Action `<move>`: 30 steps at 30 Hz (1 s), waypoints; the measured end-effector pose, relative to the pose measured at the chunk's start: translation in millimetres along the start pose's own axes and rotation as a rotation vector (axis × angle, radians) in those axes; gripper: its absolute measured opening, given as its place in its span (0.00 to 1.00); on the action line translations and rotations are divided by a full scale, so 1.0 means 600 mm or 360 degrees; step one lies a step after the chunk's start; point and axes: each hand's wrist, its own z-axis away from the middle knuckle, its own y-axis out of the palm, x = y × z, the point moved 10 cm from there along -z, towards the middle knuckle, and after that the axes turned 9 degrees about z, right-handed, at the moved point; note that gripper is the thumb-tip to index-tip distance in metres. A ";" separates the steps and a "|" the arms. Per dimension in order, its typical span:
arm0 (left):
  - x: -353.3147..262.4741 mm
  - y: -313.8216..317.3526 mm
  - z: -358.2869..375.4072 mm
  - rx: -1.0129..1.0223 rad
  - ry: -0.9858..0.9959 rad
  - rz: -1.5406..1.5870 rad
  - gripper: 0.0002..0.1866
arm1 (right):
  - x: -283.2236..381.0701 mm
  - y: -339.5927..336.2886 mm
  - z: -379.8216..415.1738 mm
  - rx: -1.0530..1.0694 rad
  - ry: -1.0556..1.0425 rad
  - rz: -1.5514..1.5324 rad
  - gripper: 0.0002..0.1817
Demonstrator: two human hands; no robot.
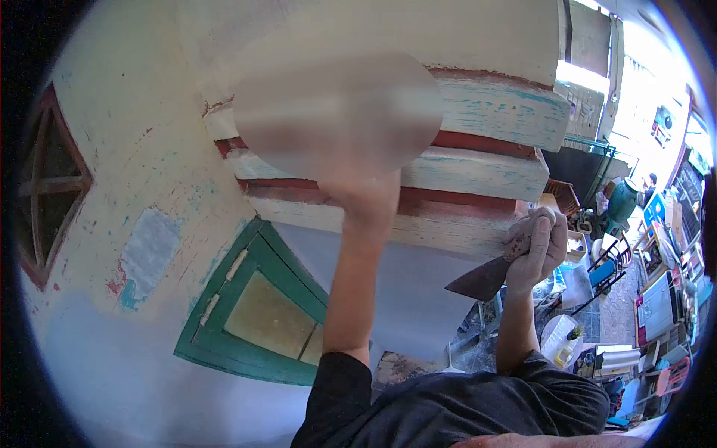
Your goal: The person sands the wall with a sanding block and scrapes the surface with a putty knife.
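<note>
My left hand (366, 190) is raised against the ledge, its wrist showing. A large smeared oval hides the fingers and whatever they may hold. The layered ledge (485, 168) has worn cream paint with blue-green patches and dark red grooves. To the right, my dusty right hand (539, 243) is closed around the handle of a putty knife (482, 278). Its flat, dark, flared blade points left and down, just below the ledge's right end.
A green-framed window (213, 336) is below the ledge. On the left is a patchy, peeling wall (149, 246) with a brown lattice opening (56, 187). Far right, a cluttered floor area holds a large green urn (622, 200), chairs and boxes. A person (651, 181) appears in the distance.
</note>
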 end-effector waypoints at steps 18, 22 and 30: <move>-0.006 0.010 0.006 0.0028 -0.0017 -0.0012 0.12 | 0.005 -0.008 0.005 -0.0023 -0.0055 -0.0055 0.12; 0.004 0.015 -0.034 -0.0077 0.0037 0.0122 0.11 | 0.000 -0.007 0.001 -0.0022 -0.0159 -0.0011 0.12; -0.018 0.005 0.015 0.0103 -0.0034 0.0152 0.09 | -0.002 -0.014 0.007 -0.0023 -0.0076 0.0000 0.13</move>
